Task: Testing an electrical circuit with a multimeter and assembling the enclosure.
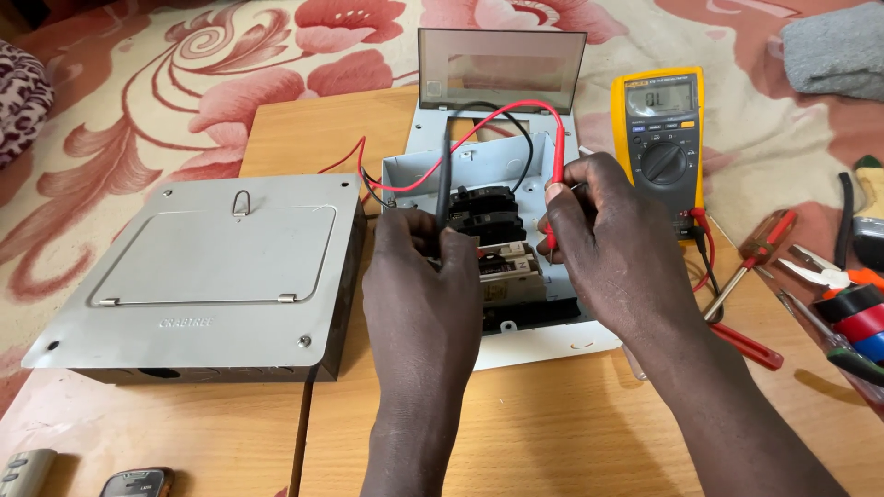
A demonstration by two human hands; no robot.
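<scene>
An open grey breaker box (419,170) lies on the wooden board, with black circuit breakers (488,213) inside and its tinted lid (500,69) raised at the back. My left hand (419,285) grips a black test probe (444,175), held upright over the breakers. My right hand (612,244) grips a red test probe (556,184), its tip down at the breakers' right side. Red and black leads loop back to a yellow multimeter (661,138) standing to the right of the box.
A closed grey metal enclosure (212,276) lies to the left. Screwdrivers (750,258), pliers (829,271) and tape rolls (856,317) are at the right edge. A floral cloth (184,83) covers the surface beyond. Small devices (133,482) sit at bottom left.
</scene>
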